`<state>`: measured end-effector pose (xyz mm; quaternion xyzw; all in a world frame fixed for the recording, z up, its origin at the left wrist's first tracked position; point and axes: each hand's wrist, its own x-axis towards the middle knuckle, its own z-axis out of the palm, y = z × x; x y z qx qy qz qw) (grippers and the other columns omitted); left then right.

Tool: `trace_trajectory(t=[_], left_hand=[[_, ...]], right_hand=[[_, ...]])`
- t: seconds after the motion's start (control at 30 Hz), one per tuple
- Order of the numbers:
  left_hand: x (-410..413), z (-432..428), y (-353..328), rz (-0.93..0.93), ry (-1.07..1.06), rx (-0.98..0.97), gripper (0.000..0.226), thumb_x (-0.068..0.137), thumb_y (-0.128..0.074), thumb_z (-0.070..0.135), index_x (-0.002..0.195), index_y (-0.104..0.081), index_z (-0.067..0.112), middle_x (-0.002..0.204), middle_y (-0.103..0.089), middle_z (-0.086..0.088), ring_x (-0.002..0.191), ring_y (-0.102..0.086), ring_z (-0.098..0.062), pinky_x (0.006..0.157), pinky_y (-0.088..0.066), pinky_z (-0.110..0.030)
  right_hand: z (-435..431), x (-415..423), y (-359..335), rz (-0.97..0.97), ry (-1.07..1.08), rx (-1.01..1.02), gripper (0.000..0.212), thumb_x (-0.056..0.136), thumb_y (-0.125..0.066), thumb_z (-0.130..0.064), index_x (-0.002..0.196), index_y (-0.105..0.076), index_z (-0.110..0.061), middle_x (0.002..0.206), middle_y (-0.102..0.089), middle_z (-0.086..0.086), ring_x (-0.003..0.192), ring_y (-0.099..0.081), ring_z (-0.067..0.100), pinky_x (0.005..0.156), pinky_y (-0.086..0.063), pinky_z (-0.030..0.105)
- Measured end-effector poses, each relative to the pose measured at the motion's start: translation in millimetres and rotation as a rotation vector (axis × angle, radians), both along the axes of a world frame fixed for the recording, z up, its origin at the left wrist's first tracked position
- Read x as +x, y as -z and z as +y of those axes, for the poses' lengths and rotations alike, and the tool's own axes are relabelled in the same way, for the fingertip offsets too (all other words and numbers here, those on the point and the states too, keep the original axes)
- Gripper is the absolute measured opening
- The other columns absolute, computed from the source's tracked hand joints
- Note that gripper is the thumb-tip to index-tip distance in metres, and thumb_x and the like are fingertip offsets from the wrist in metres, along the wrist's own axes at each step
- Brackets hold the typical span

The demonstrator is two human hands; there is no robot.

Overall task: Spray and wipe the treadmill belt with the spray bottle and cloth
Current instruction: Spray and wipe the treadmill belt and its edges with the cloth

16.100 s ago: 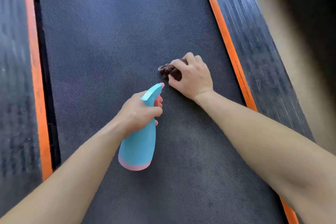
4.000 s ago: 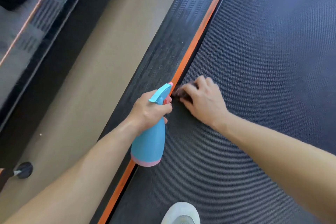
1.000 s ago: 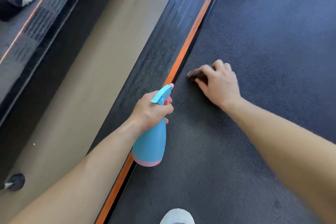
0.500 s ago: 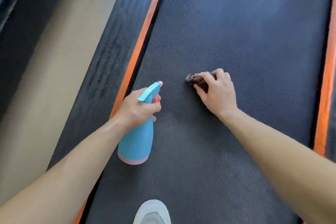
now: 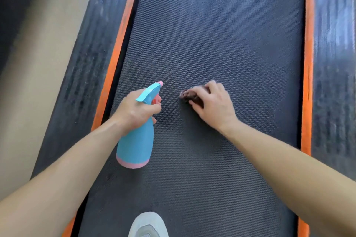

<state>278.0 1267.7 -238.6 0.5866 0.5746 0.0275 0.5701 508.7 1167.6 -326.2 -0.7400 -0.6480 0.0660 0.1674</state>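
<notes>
- Turquoise plastic with a pink base and a pink nozzle tip: the spray bottle (image 5: 134,140) hangs over the left part of the treadmill belt (image 5: 221,34). The left hand (image 5: 136,109) grips it, fingers wrapped round the neck by the pink trigger. It is held upright with the nozzle aimed forward along the belt, so it looks ready to wet the patch ahead without being set down.
- The cloth (image 5: 187,95), a dark brownish wad, lies on the belt near its middle, just right of the nozzle. The right hand (image 5: 213,106) presses it down with fingers curled over it, so only its left end shows. Bunching it small likely gives firmer pressure on the textured rubber.
- Bottle and cloth are near each other but apart, which I judge lets spray land just ahead of the wiping hand.
- Both forearms reach forward from the bottom of the view, and a pale shoe (image 5: 148,225) stands on the belt at the lower edge. The person seems to be bent over the belt and working along its length.
- An orange strip (image 5: 119,48) edges the belt on the left, and another edges it on the right. A ribbed dark side rail (image 5: 84,63) lies outside the left strip, with tan floor (image 5: 38,63) beyond it.
- I cannot tell whether the belt is wet; no droplets show.
</notes>
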Motion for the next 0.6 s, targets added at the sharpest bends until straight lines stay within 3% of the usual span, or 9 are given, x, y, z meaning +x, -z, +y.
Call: trace_trajectory(t=[0.1, 0.27, 0.4, 0.5, 0.6], left_hand=[[-7.1, -0.6, -3.0, 0.002, 0.01, -0.004, 0.036, 0.063, -0.07, 0.032, 0.098, -0.077, 0.033, 0.107, -0.077, 0.0, 0.092, -0.079, -0.032, 0.084, -0.065, -0.058], [-28.7, -0.8, -9.5, -0.003, -0.026, 0.002, 0.046, 0.066, -0.07, 0.029, 0.102, -0.074, 0.058, 0.102, -0.076, 0.001, 0.089, -0.079, -0.028, 0.085, -0.065, -0.054], [-51.4, -5.9, -9.9, 0.013, -0.082, 0.023, 0.049, 0.059, -0.068, 0.04, 0.106, -0.076, 0.029, 0.104, -0.076, -0.002, 0.087, -0.078, -0.028, 0.083, -0.065, -0.057], [-67.6, -12.0, -11.1, 0.029, -0.094, 0.036, 0.051, 0.064, -0.068, 0.033, 0.114, -0.075, 0.023, 0.101, -0.075, -0.003, 0.084, -0.077, -0.026, 0.081, -0.066, -0.054], [-83.1, -15.9, -11.0, 0.033, -0.121, 0.039, 0.042, 0.068, -0.067, 0.03, 0.108, -0.075, 0.024, 0.1, -0.074, -0.001, 0.084, -0.076, -0.024, 0.082, -0.066, -0.054]], right_hand=[[4.7, -2.1, -2.7, -0.073, 0.084, -0.022, 0.037, 0.089, -0.058, -0.048, 0.116, -0.066, -0.024, 0.103, -0.054, 0.014, 0.088, -0.052, 0.035, 0.068, -0.052, 0.047], [-23.2, -66.7, -1.5, -0.017, -0.199, -0.009, 0.037, 0.089, -0.055, -0.044, 0.117, -0.065, -0.021, 0.101, -0.054, 0.013, 0.086, -0.05, 0.034, 0.067, -0.049, 0.044], [-7.5, -77.8, -3.9, -0.074, -0.329, -0.037, 0.038, 0.089, -0.056, -0.047, 0.117, -0.064, -0.023, 0.102, -0.054, 0.012, 0.086, -0.051, 0.034, 0.066, -0.049, 0.045], [27.1, -67.0, -6.7, -0.072, -0.085, -0.047, 0.036, 0.09, -0.059, -0.049, 0.113, -0.064, -0.023, 0.104, -0.053, 0.013, 0.09, -0.052, 0.036, 0.068, -0.051, 0.047], [58.1, -73.8, -11.1, -0.055, 0.07, -0.101, 0.036, 0.091, -0.06, -0.05, 0.114, -0.063, -0.022, 0.108, -0.052, 0.015, 0.095, -0.051, 0.038, 0.071, -0.052, 0.048]])
